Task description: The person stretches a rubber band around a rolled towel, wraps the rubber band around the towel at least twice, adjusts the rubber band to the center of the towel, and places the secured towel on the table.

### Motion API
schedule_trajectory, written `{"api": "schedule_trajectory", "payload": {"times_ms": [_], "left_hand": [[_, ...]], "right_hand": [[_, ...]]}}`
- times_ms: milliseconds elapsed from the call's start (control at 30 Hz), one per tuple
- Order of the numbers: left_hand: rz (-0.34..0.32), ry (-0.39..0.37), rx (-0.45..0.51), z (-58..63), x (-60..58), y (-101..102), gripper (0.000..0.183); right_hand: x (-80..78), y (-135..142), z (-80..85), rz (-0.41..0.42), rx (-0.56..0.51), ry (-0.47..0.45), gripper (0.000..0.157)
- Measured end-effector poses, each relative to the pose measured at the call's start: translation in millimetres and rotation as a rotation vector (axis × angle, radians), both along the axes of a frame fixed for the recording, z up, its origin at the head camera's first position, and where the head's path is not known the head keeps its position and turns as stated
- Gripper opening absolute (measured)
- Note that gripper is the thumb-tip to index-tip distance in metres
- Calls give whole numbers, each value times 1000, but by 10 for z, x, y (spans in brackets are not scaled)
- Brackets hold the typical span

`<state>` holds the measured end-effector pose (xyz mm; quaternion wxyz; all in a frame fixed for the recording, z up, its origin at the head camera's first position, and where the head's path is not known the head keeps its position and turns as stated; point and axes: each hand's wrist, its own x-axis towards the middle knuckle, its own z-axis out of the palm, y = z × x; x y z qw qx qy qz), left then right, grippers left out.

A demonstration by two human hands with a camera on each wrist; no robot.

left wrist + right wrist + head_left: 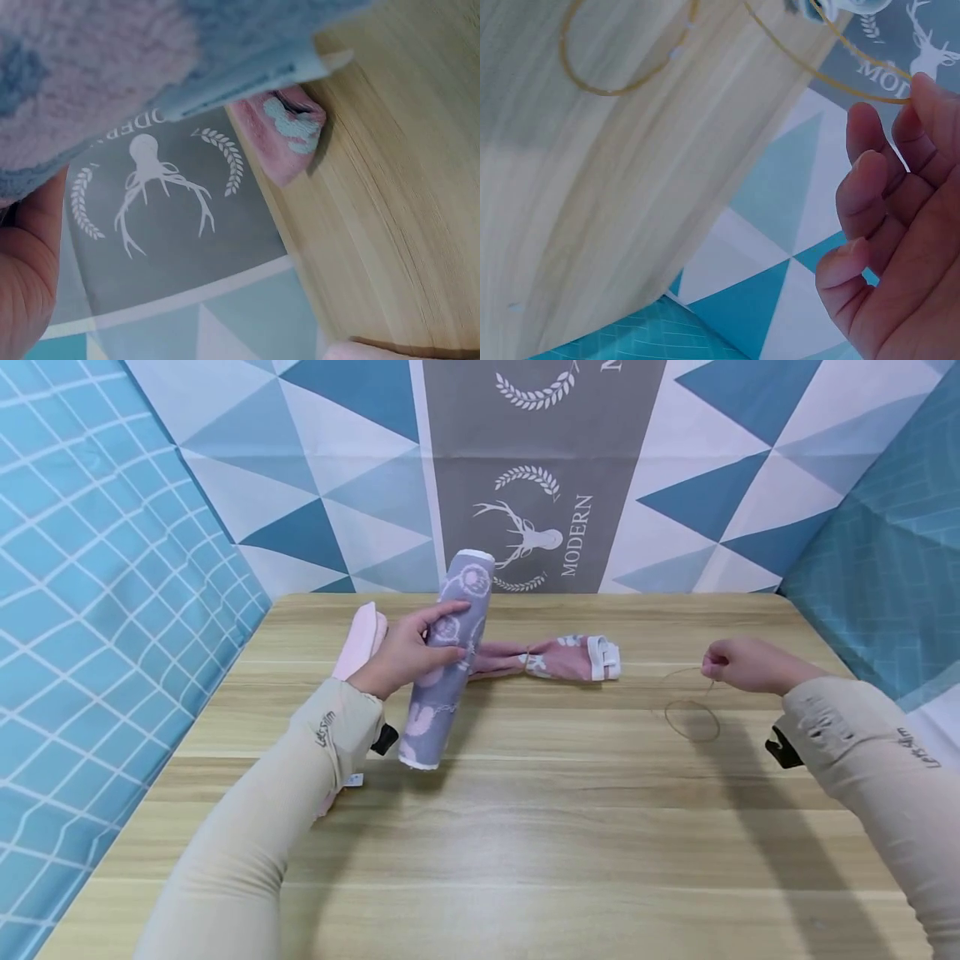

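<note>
My left hand (405, 647) grips a rolled grey-purple towel (438, 714) with pink patterns, held tilted above the table. Its thumb and fingers wrap the roll's middle, and the fluffy cloth (97, 60) fills the top of the left wrist view. Over the table's right side, my right hand (753, 666) pinches a thin tan rubber band (840, 85) between thumb and forefinger, the other fingers curled loosely. Below it, a second rubber band (667, 717) lies on the wood. A pink towel (570, 660) with white patterns, cinched by a band, lies behind the grey-purple roll.
Left of the roll, a pale pink towel (358, 642) lies partly hidden by my left arm, with a white tag (354, 780) near it. The wooden table (540, 827) meets a patterned backdrop (360, 468) behind and blue sheets at both sides.
</note>
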<state>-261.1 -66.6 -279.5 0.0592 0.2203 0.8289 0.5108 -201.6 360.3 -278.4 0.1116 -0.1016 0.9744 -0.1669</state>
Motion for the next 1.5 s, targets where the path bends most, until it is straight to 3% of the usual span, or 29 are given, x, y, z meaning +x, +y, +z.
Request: {"api": "schedule_trajectory", "payload": {"times_ms": [300,533,867,1000,1333,1500], "left_hand": [[-16,104,25,47,115,74,61],[-123,167,99,85,237,186,57],[-282,512,-10,75,347,306,46],[-326,615,-55,81,370,354,44],[-404,647,-197,30,409,413,44],[-444,721,-197,18,410,464,43]], "right_hand": [[13,-106,158,-85,-176,-65,19],[27,-261,280,-141,-307,-25,25],[33,-505,409,-96,-510,-49,19],[32,-604,494,-100,-469,-10,18],[-23,-914,784,-61,-205,136,20],[-37,-998,912,-61,-161,195,20]]}}
